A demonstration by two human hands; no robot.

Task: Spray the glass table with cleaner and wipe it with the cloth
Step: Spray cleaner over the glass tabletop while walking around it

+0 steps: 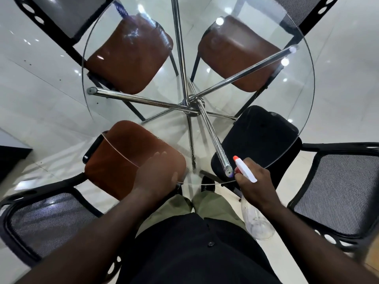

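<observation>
Clear spray bottle [245, 170] upright, nozzle toward glass table [308, 111] | right hand [255, 182] grips it | left hand [156, 174] flat

Top: black shirt [194, 261], button-front, placket running down the middle with one round black button [210, 244] visible on it. Fabric reads plain and matte. Hem hangs loose over olive-green trousers [215, 203]; both legs show just past the hem, lightly creased, narrow gap between them. Arms: left forearm [92, 238] and right forearm [311, 234] bare right to the frame edge, sleeves out of view. Also bare: left grip [158, 177] and right grip [254, 181].
</observation>
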